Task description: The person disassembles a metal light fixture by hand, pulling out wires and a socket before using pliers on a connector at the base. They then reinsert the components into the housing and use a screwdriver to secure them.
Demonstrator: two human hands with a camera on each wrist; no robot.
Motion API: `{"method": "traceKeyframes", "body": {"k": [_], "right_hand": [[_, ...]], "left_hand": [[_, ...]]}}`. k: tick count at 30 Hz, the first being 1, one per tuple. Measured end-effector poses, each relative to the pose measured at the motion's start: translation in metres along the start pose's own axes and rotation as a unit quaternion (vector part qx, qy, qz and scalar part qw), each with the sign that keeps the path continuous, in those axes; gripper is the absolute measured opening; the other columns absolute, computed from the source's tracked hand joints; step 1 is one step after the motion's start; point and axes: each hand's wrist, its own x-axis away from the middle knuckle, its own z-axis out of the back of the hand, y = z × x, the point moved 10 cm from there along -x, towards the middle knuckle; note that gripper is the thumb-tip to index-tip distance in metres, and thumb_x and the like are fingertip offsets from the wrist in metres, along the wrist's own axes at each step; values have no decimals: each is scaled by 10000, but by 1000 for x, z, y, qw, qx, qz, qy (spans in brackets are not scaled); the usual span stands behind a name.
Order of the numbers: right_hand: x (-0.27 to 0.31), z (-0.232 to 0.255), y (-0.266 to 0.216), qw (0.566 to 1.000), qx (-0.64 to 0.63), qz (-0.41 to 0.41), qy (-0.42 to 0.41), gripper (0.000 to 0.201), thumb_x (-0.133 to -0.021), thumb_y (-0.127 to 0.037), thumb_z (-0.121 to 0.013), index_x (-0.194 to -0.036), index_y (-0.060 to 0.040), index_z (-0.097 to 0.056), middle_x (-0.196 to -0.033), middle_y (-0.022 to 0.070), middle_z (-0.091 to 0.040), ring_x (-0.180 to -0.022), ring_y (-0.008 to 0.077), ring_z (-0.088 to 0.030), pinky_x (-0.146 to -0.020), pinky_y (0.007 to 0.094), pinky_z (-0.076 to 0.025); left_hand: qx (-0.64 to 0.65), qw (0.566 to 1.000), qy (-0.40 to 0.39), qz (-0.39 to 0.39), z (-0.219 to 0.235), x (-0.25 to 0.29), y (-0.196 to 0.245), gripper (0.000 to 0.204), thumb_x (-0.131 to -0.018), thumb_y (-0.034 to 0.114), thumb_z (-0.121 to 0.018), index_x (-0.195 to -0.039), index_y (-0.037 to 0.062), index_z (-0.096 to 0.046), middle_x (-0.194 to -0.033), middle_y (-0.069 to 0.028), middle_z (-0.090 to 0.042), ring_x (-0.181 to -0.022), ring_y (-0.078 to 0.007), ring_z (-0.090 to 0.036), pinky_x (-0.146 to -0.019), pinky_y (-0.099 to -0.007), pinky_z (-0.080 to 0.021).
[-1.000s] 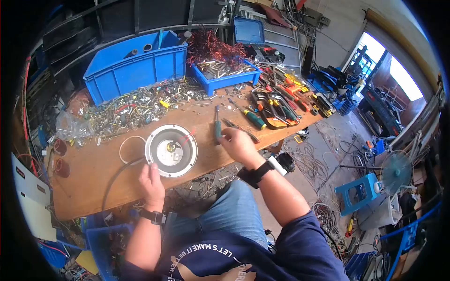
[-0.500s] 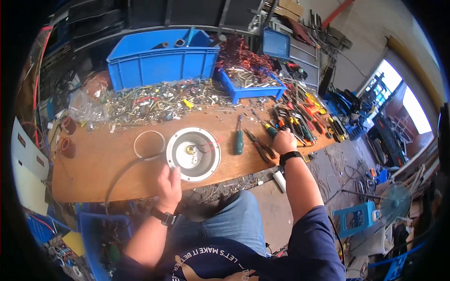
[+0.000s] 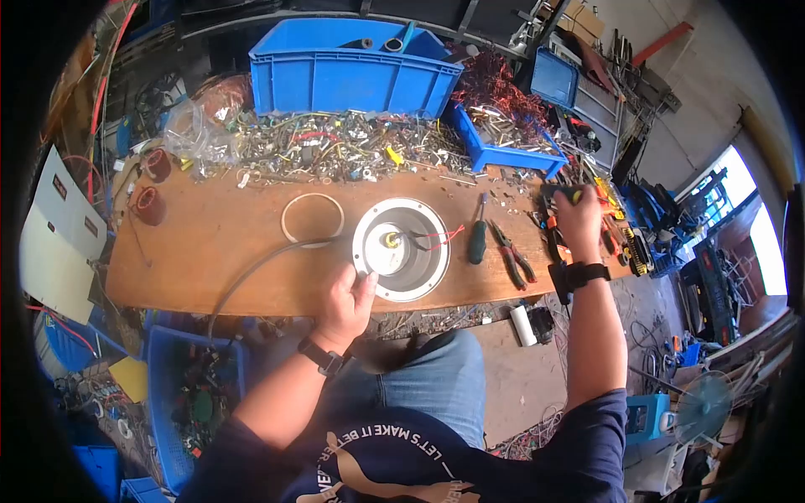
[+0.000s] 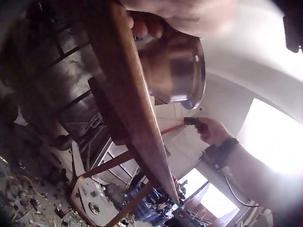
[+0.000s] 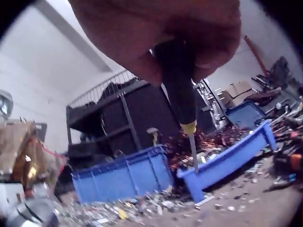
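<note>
Fingers (image 5: 208,52) of my right hand (image 3: 579,220) are curled round the black handle of a screwdriver (image 5: 182,94) with a yellow collar, its shaft pointing down towards the bench; the right wrist view shows the grip plainly. That hand sits at the far right of the wooden workbench (image 3: 210,268), over the row of hand tools (image 3: 616,230), well apart from the work piece.

My left hand (image 3: 345,303) grips the near rim of the round metal housing (image 3: 402,249), fingers curled over the edge as the left wrist view confirms. The housing lies face up near the bench's front edge, with red wires (image 3: 440,236) trailing from its centre and a grey cable (image 3: 251,272) running off to the left. A green-handled screwdriver (image 3: 478,235) and pliers (image 3: 513,256) lie just beside it on the right; a white ring (image 3: 312,220) lies to its left.

Assessment: the step in hand appears to be fetching a driver. To do it well I would lift clear of the neighbouring tools, keep the left hand firm on the rim so the housing does not slide, and watch the red wires when bringing the tip in.
</note>
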Motion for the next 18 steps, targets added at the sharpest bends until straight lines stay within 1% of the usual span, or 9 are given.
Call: {"method": "traceKeyframes", "body": {"k": [3, 5, 8, 9, 10, 11, 12, 15, 18], "right_hand": [[-9, 32, -12, 969, -242, -57, 10, 287, -812, -210, -659, -971, 16, -581, -876, 90, -625, -794, 195, -613, -667, 296, -507], [6, 64, -46, 874, -473, -94, 60, 186, -856, -157, -610, -950, 3, -600, -914, 53, -603, -811, 142, -592, -657, 260, -515], [9, 72, -59, 792, -605, -70, 32, 211, -906, -140, -559, -1055, 9, -561, -947, 108, -608, -835, 193, -605, -659, 301, -536], [18, 54, -68, 685, -711, -158, 15, 221, -915, -140, -552, -1072, 16, -551, -941, 115, -610, -815, 198, -612, -660, 294, -536], [24, 66, -91, 804, -591, -55, 25, 219, -925, -143, -540, -1072, 19, -547, -926, 112, -609, -788, 199, -616, -655, 290, -535], [35, 72, -119, 891, -449, 49, 33, 218, -935, -147, -528, -1072, 22, -544, -911, 108, -609, -762, 199, -621, -651, 285, -534], [39, 52, -121, 754, -651, -90, 5, 229, -944, -168, -520, -1072, 21, -531, -879, 88, -607, -725, 188, -624, -607, 261, -524], [50, 59, -163, 798, -601, 42, -2, 194, -941, -151, -520, -1057, 4, -519, -822, 69, -603, -690, 169, -626, -556, 236, -498], [81, 61, -202, 870, -444, 214, 18, 175, -839, -47, -612, -995, -5, -542, -847, 74, -593, -728, 161, -611, -617, 276, -487]], "left_hand": [[15, 999, -8, 32, 2, 0, -2, 247, -897, 195, -578, -762, 8, -488, -646, -152, -463, -565, -292, -427, -549, -355, -392], [31, 999, 7, 28, 3, 0, -2, 257, -902, 203, -578, -761, 9, -484, -633, -136, -450, -555, -265, -403, -540, -340, -385], [45, 999, 8, 30, 3, 0, -3, 264, -905, 207, -577, -761, 8, -482, -627, -124, -447, -550, -242, -399, -533, -331, -379], [49, 998, 5, 28, 1, 0, -2, 265, -905, 207, -578, -761, 7, -482, -627, -122, -448, -551, -238, -402, -533, -331, -378], [48, 999, 6, 24, 1, -1, -1, 268, -905, 210, -578, -759, 6, -483, -628, -120, -449, -553, -235, -406, -534, -331, -377], [45, 999, 7, 20, 1, -1, -1, 270, -904, 212, -579, -757, 6, -484, -629, -119, -450, -556, -233, -409, -535, -330, -377], [41, 999, 8, 17, 2, -1, -1, 273, -904, 214, -580, -755, 6, -485, -630, -118, -451, -559, -230, -413, -536, -330, -377], [48, 998, 11, 29, 0, 2, -11, 262, -893, 209, -589, -756, 4, -499, -639, -131, -466, -570, -251, -445, -544, -342, -383], [18, 998, 40, -52, 6, -5, 11, 244, -875, 203, -603, -761, 4, -521, -653, -146, -486, -589, -281, -476, -552, -353, -389]]}}
